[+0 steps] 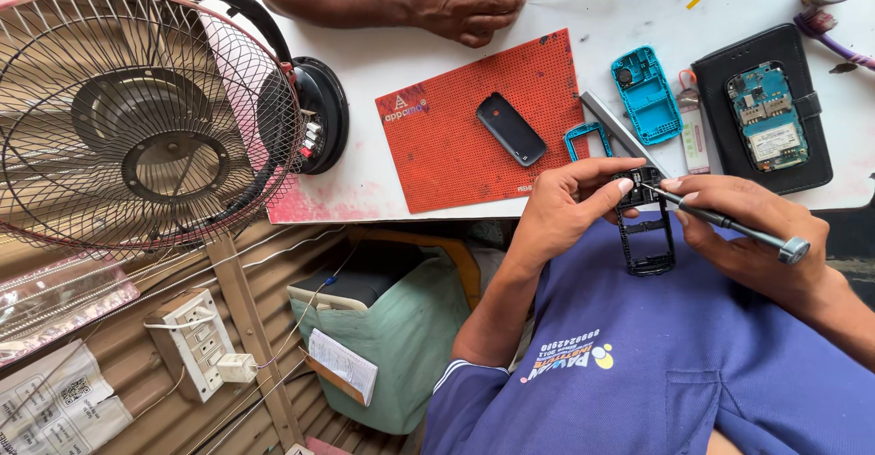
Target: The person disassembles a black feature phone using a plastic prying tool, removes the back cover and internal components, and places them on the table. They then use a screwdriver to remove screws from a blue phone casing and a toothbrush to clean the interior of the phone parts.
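Ribbed metal screwdriver [729,225] against black plastic frame [645,232]

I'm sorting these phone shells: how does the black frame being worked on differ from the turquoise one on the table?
The black phone frame is dark and held over the lap by the left hand, while the right hand puts a screwdriver to its top. The turquoise phone housing is bright blue and lies untouched on the white table. The black one is an open skeleton; the turquoise one looks more closed. Both are stripped plastic phone parts.

Red dotted mat [456,145], turquoise phone shell [647,95], black frame [645,236].
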